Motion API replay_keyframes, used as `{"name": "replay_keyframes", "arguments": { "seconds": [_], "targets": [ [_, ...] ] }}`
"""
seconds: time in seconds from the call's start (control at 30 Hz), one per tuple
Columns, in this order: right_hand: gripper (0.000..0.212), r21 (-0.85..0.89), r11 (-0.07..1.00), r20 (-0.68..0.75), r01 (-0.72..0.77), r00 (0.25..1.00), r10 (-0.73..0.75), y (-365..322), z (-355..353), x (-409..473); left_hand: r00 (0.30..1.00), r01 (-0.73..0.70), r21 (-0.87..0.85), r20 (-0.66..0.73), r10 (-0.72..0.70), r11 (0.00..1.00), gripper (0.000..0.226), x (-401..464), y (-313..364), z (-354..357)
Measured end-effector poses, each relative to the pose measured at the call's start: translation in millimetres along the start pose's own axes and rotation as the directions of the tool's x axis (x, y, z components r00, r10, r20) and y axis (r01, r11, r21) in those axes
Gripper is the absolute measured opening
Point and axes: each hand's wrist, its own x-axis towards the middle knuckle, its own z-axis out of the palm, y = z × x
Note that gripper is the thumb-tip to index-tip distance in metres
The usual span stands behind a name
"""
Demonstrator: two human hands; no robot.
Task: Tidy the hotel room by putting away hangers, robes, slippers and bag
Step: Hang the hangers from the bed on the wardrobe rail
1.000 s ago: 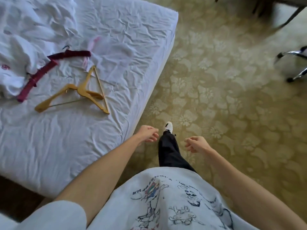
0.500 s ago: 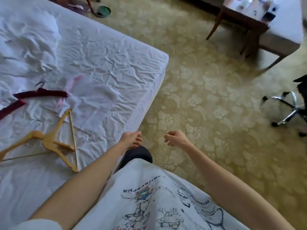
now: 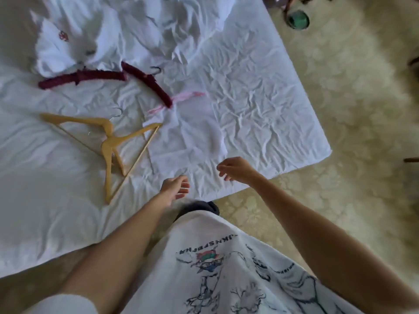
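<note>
Two wooden hangers point(image 3: 108, 141) lie crossed on the white bed point(image 3: 260, 109). Beyond them lie two dark red padded hangers point(image 3: 145, 81). A white bag with pink drawstrings point(image 3: 188, 130) lies flat beside the wooden hangers. A crumpled white robe point(image 3: 74, 44) with a small red emblem sits at the back left. My left hand point(image 3: 175, 186) hovers over the bed's near edge, fingers loosely apart, holding nothing. My right hand point(image 3: 234, 168) hangs a little further right above the sheet, fingers curled but apart, empty too.
Patterned beige carpet point(image 3: 340, 132) lies to the right of the bed. A green round object point(image 3: 298, 19) sits on the floor by wooden furniture legs at the top right. My dark trouser knee point(image 3: 199, 207) is against the bed's edge.
The view has swung left onto the bed, so the hangers, bag and robe are now in front of me. Both hands have come over the sheet and loosened from curled to apart.
</note>
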Motion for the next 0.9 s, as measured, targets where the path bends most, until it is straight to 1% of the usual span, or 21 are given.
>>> {"name": "replay_keyframes", "arguments": {
  "seconds": [0.17, 0.27, 0.33, 0.4, 0.47, 0.57, 0.7, 0.8, 0.83, 0.87, 0.9],
  "targets": [
    [0.022, -0.131, 0.991, 0.12, -0.006, 0.993, 0.022, -21, -48, 64, 0.994, 0.028, -0.156, -0.096, -0.043, 0.987, 0.027, 18, 37, 5],
    [0.022, -0.148, 0.989, 0.166, -0.019, 0.985, 0.043, -39, -59, 98, 0.986, 0.023, -0.237, -0.155, -0.062, 0.971, 0.026, 27, 51, -2],
    [0.016, -0.175, 0.985, 0.212, -0.001, 0.976, 0.039, -55, -56, 125, 0.978, 0.022, -0.307, -0.193, -0.084, 0.952, 0.026, 35, 58, -11],
    [0.011, -0.219, 0.975, 0.28, 0.038, 0.96, 0.025, -73, -46, 153, 0.962, 0.009, -0.401, -0.246, -0.117, 0.916, 0.025, 43, 62, -23],
    [0.011, -0.247, 0.965, 0.327, 0.086, 0.945, 0.0, -92, -30, 182, 0.94, -0.037, -0.505, -0.31, -0.141, 0.863, 0.023, 53, 61, -38],
    [0.011, -0.271, 0.949, 0.391, 0.16, 0.92, -0.044, -119, -1, 219, 0.91, -0.085, -0.609, -0.37, -0.188, 0.788, 0.022, 71, 55, -59],
    [0.01, -0.341, 0.904, 0.508, 0.259, 0.86, -0.055, -139, 36, 257, 0.873, -0.125, -0.701, -0.414, -0.258, 0.702, 0.021, 100, 49, -74],
    [0.009, -0.321, 0.893, 0.535, 0.314, 0.839, -0.103, -146, 61, 289, 0.853, -0.136, -0.721, -0.434, -0.291, 0.679, 0.019, 133, 44, -82],
    [0.009, -0.315, 0.89, 0.528, 0.329, 0.84, -0.124, -147, 69, 302, 0.837, -0.15, -0.723, -0.456, -0.303, 0.675, 0.019, 144, 41, -86],
    [0.009, -0.318, 0.881, 0.511, 0.351, 0.846, -0.153, -147, 77, 314, 0.793, -0.162, -0.703, -0.511, -0.333, 0.692, 0.022, 158, 38, -93],
    [0.01, -0.336, 0.861, 0.478, 0.381, 0.857, -0.192, -147, 85, 328, 0.715, -0.151, -0.647, -0.594, -0.37, 0.747, 0.028, 173, 33, -103]
  ]
}}
